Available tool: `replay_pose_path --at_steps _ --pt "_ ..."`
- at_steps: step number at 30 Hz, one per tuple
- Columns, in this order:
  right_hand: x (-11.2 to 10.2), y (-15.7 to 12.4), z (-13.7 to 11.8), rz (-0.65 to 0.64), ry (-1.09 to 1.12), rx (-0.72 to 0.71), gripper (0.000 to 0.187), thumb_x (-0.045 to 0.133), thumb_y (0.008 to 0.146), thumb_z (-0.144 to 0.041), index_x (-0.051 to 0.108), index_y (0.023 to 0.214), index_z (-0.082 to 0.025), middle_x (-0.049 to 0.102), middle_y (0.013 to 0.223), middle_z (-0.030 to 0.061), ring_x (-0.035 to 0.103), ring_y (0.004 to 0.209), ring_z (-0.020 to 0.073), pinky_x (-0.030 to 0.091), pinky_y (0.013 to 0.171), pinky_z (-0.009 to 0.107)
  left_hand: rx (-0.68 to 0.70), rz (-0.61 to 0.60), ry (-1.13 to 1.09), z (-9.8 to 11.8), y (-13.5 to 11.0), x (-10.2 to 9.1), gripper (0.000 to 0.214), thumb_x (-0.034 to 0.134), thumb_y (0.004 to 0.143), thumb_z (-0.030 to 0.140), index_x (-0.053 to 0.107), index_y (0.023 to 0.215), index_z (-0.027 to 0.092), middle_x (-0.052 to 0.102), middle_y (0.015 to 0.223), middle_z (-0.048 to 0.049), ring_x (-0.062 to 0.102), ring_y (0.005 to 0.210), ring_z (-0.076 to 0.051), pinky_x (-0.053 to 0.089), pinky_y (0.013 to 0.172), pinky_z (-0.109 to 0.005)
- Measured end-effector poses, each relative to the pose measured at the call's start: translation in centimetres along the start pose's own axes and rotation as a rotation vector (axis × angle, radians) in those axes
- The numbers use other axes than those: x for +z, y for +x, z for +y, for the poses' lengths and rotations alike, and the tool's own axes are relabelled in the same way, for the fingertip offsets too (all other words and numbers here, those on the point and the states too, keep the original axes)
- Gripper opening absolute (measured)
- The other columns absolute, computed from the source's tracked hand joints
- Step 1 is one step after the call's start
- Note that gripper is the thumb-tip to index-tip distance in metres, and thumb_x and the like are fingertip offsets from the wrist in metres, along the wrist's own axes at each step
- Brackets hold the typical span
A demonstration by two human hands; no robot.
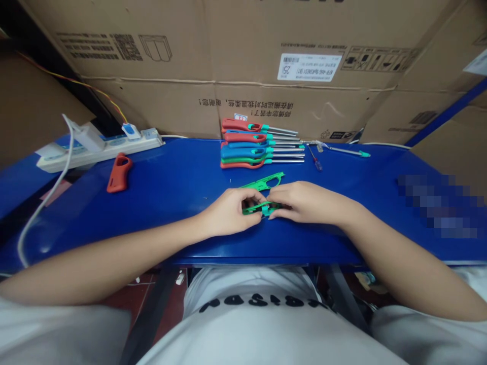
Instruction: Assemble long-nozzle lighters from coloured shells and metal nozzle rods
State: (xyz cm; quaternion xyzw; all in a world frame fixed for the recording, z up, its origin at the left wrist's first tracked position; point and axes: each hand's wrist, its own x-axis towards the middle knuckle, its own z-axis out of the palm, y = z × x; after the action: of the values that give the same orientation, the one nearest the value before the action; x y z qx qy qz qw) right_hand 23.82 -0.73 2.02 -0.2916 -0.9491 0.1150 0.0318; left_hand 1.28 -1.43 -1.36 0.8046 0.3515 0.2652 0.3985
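Observation:
Close to the table's front, both hands hold a green lighter handle shell point(254, 208) with teal parts in it. My left hand point(232, 210) grips its left end, thumb in front and fingers behind. At the right end, my right hand point(300, 202) pinches the shell and teal piece; its fingertips partly cover what they touch. Just behind the hands lies another green handle shell point(271, 181) with a loop-shaped opening, its left part hidden by my left hand. Farther back is a stack of long-nosed lighters point(243, 151) in red, blue and green, metal barrels pointing right.
On the blue table point(163, 203) lie a red handle shell point(120, 173), a small screwdriver point(315, 159) and a metal lighter barrel point(344, 151) with a teal tip. A power strip point(110, 148) with cables occupies the left back. Large cardboard point(171, 101) stands behind the table.

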Motion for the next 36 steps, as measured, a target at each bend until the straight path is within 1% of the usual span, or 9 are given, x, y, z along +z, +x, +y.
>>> replay_pose_path --at_steps 5,12,16,19,22,25,27,30,36 --pt "0.0 0.1 0.1 -0.004 -0.001 0.022 0.022 0.061 0.097 -0.031 0.071 0.107 -0.014 0.072 0.097 0.0098 0.067 0.085 0.0225 0.045 0.072 0.030 -0.014 -0.017 -0.065 -0.3 0.2 -0.1 0.025 0.064 0.075 0.012 0.071 0.099 0.016 0.073 0.089 -0.0007 0.063 0.073 -0.013 0.050 0.069 -0.023" --pt "0.0 0.1 0.2 -0.017 0.018 0.040 0.023 0.060 0.097 -0.028 0.071 0.114 -0.016 0.072 0.108 0.0109 0.068 0.099 0.0270 0.049 0.081 0.035 -0.019 0.006 -0.087 -0.5 0.2 0.0 0.030 0.065 0.072 0.008 0.070 0.100 0.016 0.074 0.091 -0.0011 0.065 0.076 -0.013 0.052 0.073 -0.025" --pt "0.1 0.2 0.2 -0.014 0.015 0.063 0.025 0.061 0.097 -0.033 0.071 0.111 -0.015 0.072 0.107 0.0115 0.068 0.098 0.0280 0.050 0.080 0.036 0.000 0.009 -0.090 -0.7 0.2 0.1 0.030 0.064 0.073 0.009 0.069 0.101 0.015 0.073 0.090 -0.0011 0.064 0.075 -0.013 0.052 0.072 -0.025" --pt "0.1 0.2 0.1 -0.015 0.016 0.068 0.025 0.061 0.097 -0.031 0.070 0.114 -0.015 0.072 0.110 0.0124 0.068 0.101 0.0280 0.050 0.082 0.036 0.013 0.017 -0.087 -0.6 0.1 0.1 0.028 0.061 0.075 0.009 0.068 0.101 0.015 0.073 0.089 -0.0017 0.066 0.075 -0.013 0.053 0.071 -0.025" --pt "0.0 0.2 0.1 -0.005 -0.008 0.078 0.024 0.061 0.096 -0.028 0.070 0.114 -0.015 0.072 0.111 0.0125 0.068 0.100 0.0273 0.050 0.080 0.034 0.082 0.059 0.048 -0.3 0.0 -0.1 0.031 0.061 0.074 0.008 0.066 0.104 0.016 0.072 0.093 -0.0019 0.066 0.077 -0.014 0.054 0.074 -0.026" --pt "-0.1 0.1 0.2 0.018 -0.009 0.092 0.023 0.063 0.095 -0.032 0.070 0.110 -0.015 0.073 0.102 0.0111 0.069 0.090 0.0251 0.048 0.074 0.032 0.164 0.083 0.258 0.0 -0.2 -0.6 0.037 0.062 0.075 0.008 0.060 0.111 0.018 0.070 0.104 -0.0032 0.067 0.084 -0.016 0.055 0.079 -0.027" --pt "-0.1 0.1 0.4 0.030 0.017 0.095 0.024 0.064 0.095 -0.033 0.071 0.108 -0.015 0.073 0.099 0.0107 0.069 0.087 0.0242 0.048 0.072 0.031 0.194 0.068 0.412 0.2 -0.3 -1.0 0.032 0.061 0.081 0.010 0.059 0.111 0.019 0.069 0.109 -0.0045 0.067 0.094 -0.019 0.055 0.083 -0.030" --pt "0.1 0.2 0.6 0.037 0.046 0.103 0.024 0.063 0.096 -0.033 0.070 0.110 -0.015 0.073 0.103 0.0119 0.069 0.091 0.0244 0.049 0.076 0.032 0.213 0.060 0.597 0.2 -0.4 -1.4 0.022 0.056 0.089 0.013 0.064 0.109 0.019 0.069 0.109 -0.0061 0.067 0.101 -0.023 0.055 0.086 -0.034" --pt "0.6 0.4 0.8 0.057 0.026 0.116 0.024 0.061 0.097 -0.033 0.069 0.111 -0.016 0.073 0.111 0.0132 0.068 0.100 0.0263 0.051 0.082 0.035 0.242 0.109 0.699 -0.1 -0.6 -1.0 0.022 0.054 0.095 0.016 0.073 0.104 0.020 0.075 0.109 -0.0060 0.071 0.101 -0.024 0.057 0.086 -0.034"
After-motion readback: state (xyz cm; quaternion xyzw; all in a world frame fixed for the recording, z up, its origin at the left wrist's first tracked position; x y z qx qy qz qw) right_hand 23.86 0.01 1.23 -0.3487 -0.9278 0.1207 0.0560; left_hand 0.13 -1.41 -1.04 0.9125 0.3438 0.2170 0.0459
